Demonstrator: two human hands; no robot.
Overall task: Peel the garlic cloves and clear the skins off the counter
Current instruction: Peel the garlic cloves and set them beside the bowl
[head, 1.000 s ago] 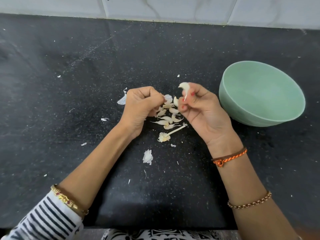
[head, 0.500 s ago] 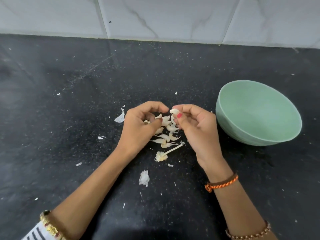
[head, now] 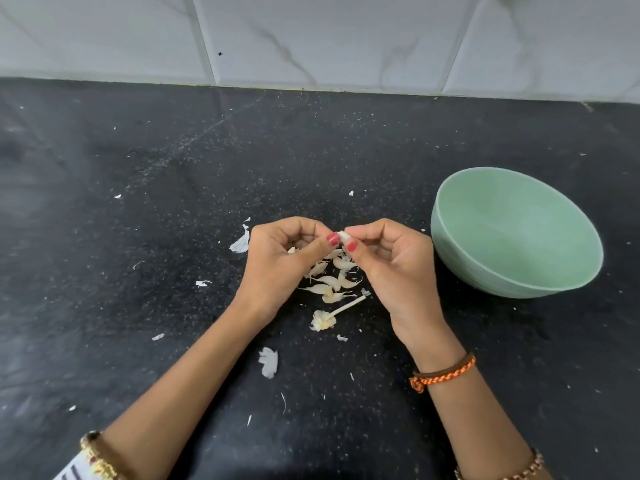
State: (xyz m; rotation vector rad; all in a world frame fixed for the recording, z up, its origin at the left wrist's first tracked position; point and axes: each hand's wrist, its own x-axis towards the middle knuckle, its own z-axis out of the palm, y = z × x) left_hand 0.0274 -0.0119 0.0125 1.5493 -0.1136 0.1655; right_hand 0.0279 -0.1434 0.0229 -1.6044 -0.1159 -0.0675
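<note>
My left hand [head: 282, 268] and my right hand [head: 394, 268] meet above a small heap of garlic cloves [head: 330, 280] on the black counter [head: 138, 237]. A single white garlic clove [head: 343, 236] is pinched between the thumbs and fingertips of both hands; most of it is hidden by the fingers. Below the heap lies the garlic stem with its root base [head: 325, 318]. Loose white skins are scattered around: one [head: 241, 242] left of my left hand, one [head: 268, 362] near my left forearm, and smaller flakes.
A pale green bowl [head: 450, 216] stands on the counter right of my right hand, nothing visible inside it. A white marbled tile wall [head: 311, 39] runs along the back edge of the counter.
The right hand brought its clove down and left to meet the left hand, and both now pinch it. The camera tilted up, so the scene sits lower in view.
</note>
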